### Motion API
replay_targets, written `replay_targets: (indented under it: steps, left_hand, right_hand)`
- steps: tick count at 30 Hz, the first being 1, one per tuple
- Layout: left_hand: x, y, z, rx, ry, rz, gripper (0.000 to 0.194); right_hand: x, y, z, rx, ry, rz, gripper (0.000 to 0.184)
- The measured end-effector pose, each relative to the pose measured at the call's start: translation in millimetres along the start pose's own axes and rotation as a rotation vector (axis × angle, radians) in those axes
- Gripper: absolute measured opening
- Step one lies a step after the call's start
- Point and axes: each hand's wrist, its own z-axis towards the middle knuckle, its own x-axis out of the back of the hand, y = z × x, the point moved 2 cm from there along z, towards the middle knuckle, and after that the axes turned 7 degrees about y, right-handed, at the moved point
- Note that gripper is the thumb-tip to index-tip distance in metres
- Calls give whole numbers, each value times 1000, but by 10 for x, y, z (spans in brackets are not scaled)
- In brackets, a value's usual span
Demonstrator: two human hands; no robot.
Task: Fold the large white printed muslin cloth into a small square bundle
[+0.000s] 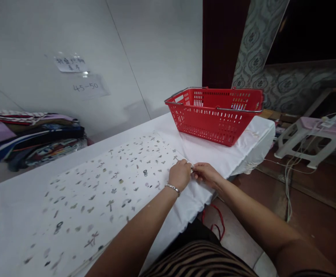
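Cloth (133, 163) with small printed figures lies spread on the white-covered bench (204, 152), mostly flat, and no fold can be seen across its middle. As I judge, the spreading is done, and the work is now at the right end, near the front side of the bench. There the left hand (180, 173) and the right hand (205, 173) meet. The fingers of the right hand pinch a small pale bit, which seems to be the corner of the cloth; those of the left hand are curled and appear closed on the same bit, though their tips are partly hidden. The rest of the cloth is not yet gathered.

The left forearm covers part of the near edge. The red basket (207, 125) stands behind the hands and limits the room on that side. Clothes (41, 134) are piled at the left, by the wall with two notes (70, 63). At the right stands a stool (319, 130) with cables (289, 184).
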Motion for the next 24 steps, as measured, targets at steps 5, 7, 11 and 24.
replay_targets:
  steps: [5,7,11,24]
  left_hand:
    - [6,-20,-9,-15,-40,-28,22]
    - [8,-28,-14,-19,-50,-38,22]
    - [-9,-17,-30,-28,-62,-52,22]
    - [-106,-108,-319,137,-21,-8,32]
  right_hand:
    - [4,-44,-38,-52,-51,73,11]
    - [-4,-63,-44,-90,-77,100,16]
    - [-12,-67,-25,-102,-34,26,24]
    - [-5,-118,6,-72,73,-175,5]
